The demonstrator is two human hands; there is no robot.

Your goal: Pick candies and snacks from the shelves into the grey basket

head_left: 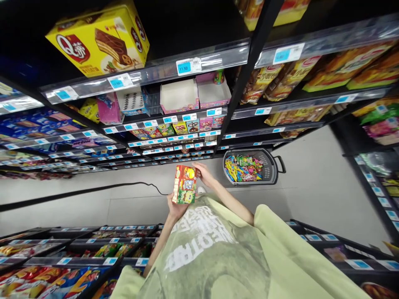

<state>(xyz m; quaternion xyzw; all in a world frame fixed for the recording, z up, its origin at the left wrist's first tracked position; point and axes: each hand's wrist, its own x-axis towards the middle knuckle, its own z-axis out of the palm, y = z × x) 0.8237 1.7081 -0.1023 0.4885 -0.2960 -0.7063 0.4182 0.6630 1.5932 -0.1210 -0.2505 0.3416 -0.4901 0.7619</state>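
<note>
I hold a small red and green snack box [184, 184] upright in front of my chest, in a shop aisle. My left hand [175, 209] grips its lower end from beneath, fingers wrapped round the bottom. My right hand [204, 173] holds its upper right corner, fingers closed on the top edge. Both forearms rise from my pale green shirt. A grey shopping basket [272, 170] full of colourful sweet packets stands on the floor to the right of the box.
Black shelves with blue price tags rise ahead, holding a yellow cake box [99, 39], pink display trays [195, 95] and rows of small boxes. More shelves of snack bags run along the left, right and bottom. A black cable [93, 189] lies across the grey floor.
</note>
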